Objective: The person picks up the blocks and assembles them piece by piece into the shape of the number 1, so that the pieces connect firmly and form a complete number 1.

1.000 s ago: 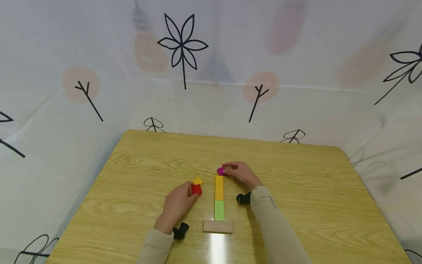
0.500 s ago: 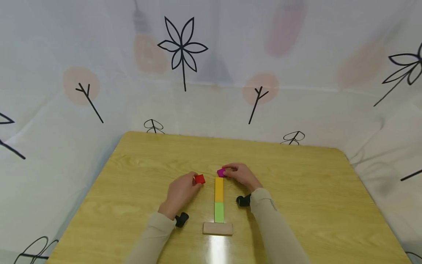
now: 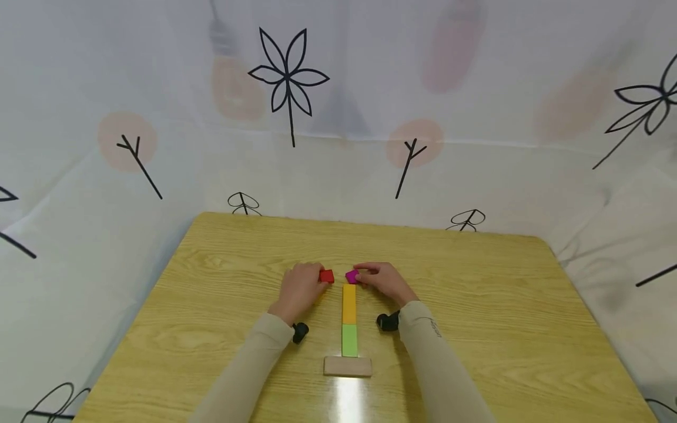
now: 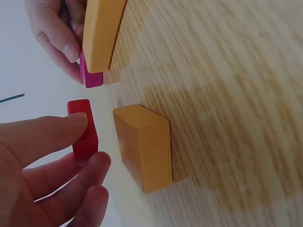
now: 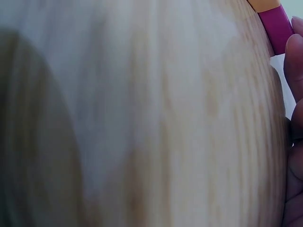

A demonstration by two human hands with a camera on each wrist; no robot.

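Note:
In the head view my left hand [image 3: 300, 289] pinches a red block [image 3: 327, 276] between thumb and fingers, left of the far end of a block row. The left wrist view has this red block [image 4: 84, 132] held just off a loose orange block [image 4: 144, 146] on the table; the hand hides that one from the head camera. My right hand [image 3: 386, 281] grips a magenta block [image 3: 351, 277] at the row's far end. A long orange block [image 3: 349, 304] comes right after it, then a green block [image 3: 349, 341]. A plain wooden plank [image 3: 347, 366] lies crosswise at the near end.
The wood-grain table [image 3: 502, 329] extends to both sides of the row. Behind it hangs a white cloth [image 3: 338, 176] with printed plants. Black wrist cameras [image 3: 388, 321] jut inward from both sleeves.
My left hand has carried the red block away and rightward, nearer the magenta block, passing over the loose orange block, which is now hidden in the head view. The right hand stays in place.

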